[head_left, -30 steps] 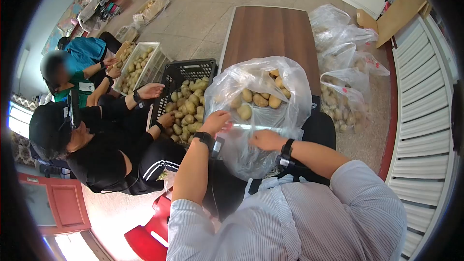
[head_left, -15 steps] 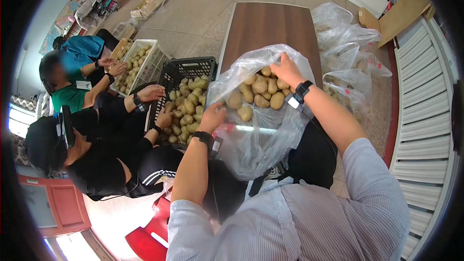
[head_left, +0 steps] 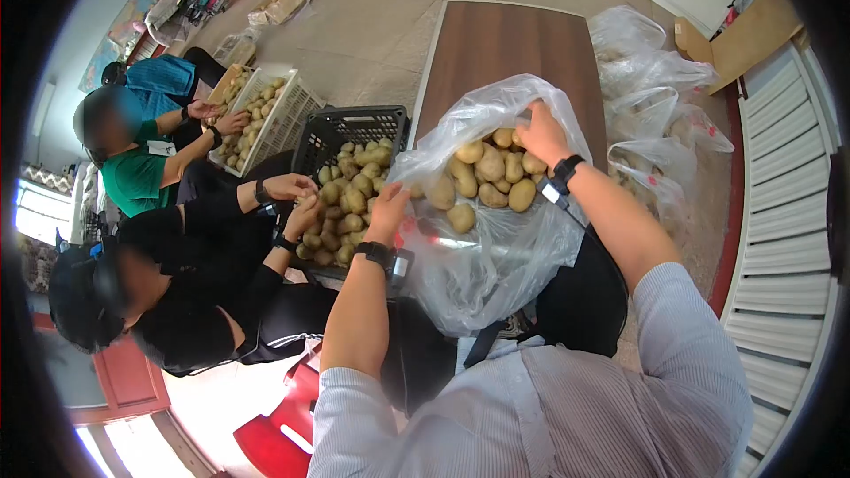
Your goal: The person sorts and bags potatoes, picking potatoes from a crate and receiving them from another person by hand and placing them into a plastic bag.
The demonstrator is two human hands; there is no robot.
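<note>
A clear plastic bag lies open at the near end of the brown table, its mouth facing up. Several potatoes are inside, bunched toward the far side. At the bag's left edge, my left hand is closed on the plastic. My right hand grips the far right rim, just beside the potatoes; its fingertips are partly hidden by the film. To the left of the bag stands a black crate holding many more potatoes.
The brown table stretches ahead. Filled plastic bags sit on the floor at right, near a white radiator. At left, a co-worker in black handles potatoes over the black crate; others work by a white crate. A red chair is behind.
The view has shifted slightly. My hands keep hold of the bag, whose far rim has moved a little. The co-worker in black has brought both hands together above the crate.
</note>
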